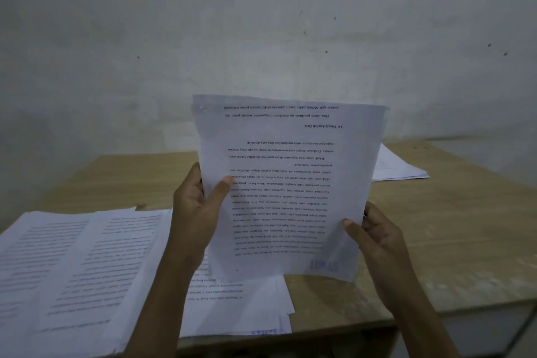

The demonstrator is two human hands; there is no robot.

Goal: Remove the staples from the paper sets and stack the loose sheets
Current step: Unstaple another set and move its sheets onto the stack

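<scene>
- The left hand (197,212) grasps the paper set (290,183) at its left edge, thumb pressed on the printed face and fingers behind. The right hand (374,235) pinches the lower right edge the same way.
- The paper set stands upright in the air between the hands, print upside down to the viewer.
- A faint mark (202,108) at the set's top left corner may be the staple; it is too dim to be sure.
- To do this step well, I would turn that corner toward the fingers, keep one hand clamped close beside it, and pry the staple legs up gently so the corner does not tear.
- No remover tool shows, so fingernails may have to do.
- Directly below the set lies a pile of sheets (247,308) on the wooden table (436,227), probably the loose stack.
- Left of the set, more printed pages (72,264) are spread wide, crowding that side.
- Behind the set to the right rests another stack (401,168).
</scene>
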